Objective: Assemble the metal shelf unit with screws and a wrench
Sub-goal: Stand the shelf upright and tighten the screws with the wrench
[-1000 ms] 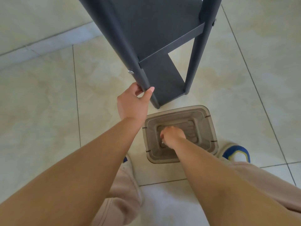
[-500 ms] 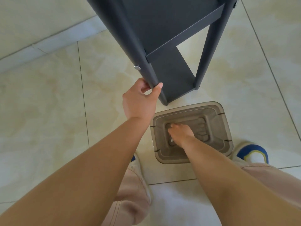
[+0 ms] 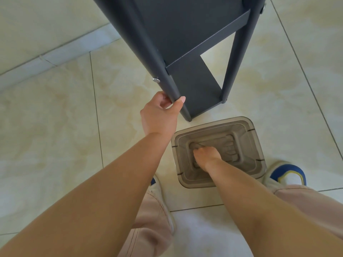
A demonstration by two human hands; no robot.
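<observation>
Item 1: shelf unit [image 3: 185, 30], dark grey metal, standing upright on the floor [image 3: 55, 127] ahead of me. I count two tiers in view, an upper one and a lower one near the feet, carried between round legs. The near left leg [image 3: 167, 80] carries a silver screw head [image 3: 156, 80] on its outer side, just above my grip. A second fastener shows on the right leg at the upper tier, near the top edge of the view.

Item 2: left hand [image 3: 159, 112], on the near left leg low down. Its fingers [image 3: 164, 101] are curled round the leg from the left, and the thumb crosses the front of it.

Item 3: bin [image 3: 256, 145], translucent grey plastic, rectangular with rounded corners, on the floor just in front of the shelf feet and between my shoes.

Item 4: right hand [image 3: 206, 154], reaching down inside the bin to its ribbed bottom. The hand is seen from behind and blurred; I cannot tell whether its fingers are apart, together or clamped on anything.

Item 5: right shoe [image 3: 289, 173], white with blue and yellow, just right of the bin. The left shoe [image 3: 157, 188] is mostly hidden by my forearm.

Item 6: floor, pale marbled tiles with dark joints.
</observation>
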